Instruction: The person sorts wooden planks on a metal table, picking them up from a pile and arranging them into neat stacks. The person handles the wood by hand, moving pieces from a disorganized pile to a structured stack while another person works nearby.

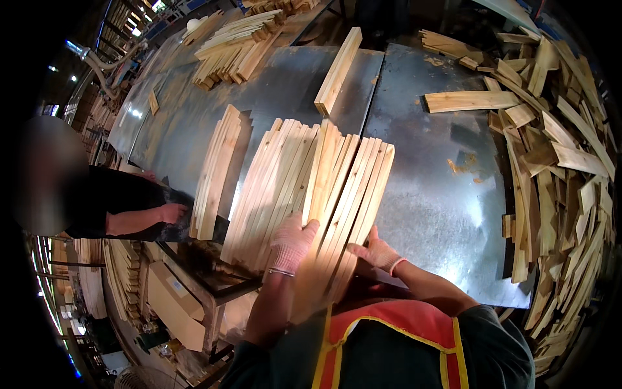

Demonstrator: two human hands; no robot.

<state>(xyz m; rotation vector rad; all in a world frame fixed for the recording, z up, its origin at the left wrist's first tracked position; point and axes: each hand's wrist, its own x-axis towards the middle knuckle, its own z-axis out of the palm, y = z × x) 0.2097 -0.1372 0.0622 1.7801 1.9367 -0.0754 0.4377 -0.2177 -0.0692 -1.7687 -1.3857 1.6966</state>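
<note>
A bundle of long pale wooden slats (pixel 343 201) stands on edge in front of me, near ends toward my body. My left hand (pixel 290 245), in a pinkish knit glove, grips the bundle's left side, its thumb along the near part. From the right, my gloved right hand (pixel 377 253) holds the outer slats, thumb on top and other fingers partly hidden below. Close against the left of this bundle lies another row of slats (pixel 269 188). Farther left is a smaller stack of slats (pixel 216 172).
The metal tabletop (pixel 434 188) carries a lone board (pixel 339 71) beyond the bundle and a stack of slats (pixel 240 52) at the far left. A large heap of offcuts (pixel 551 142) covers the right side. Another person's gloved hand (pixel 172 212) is at the table's left edge.
</note>
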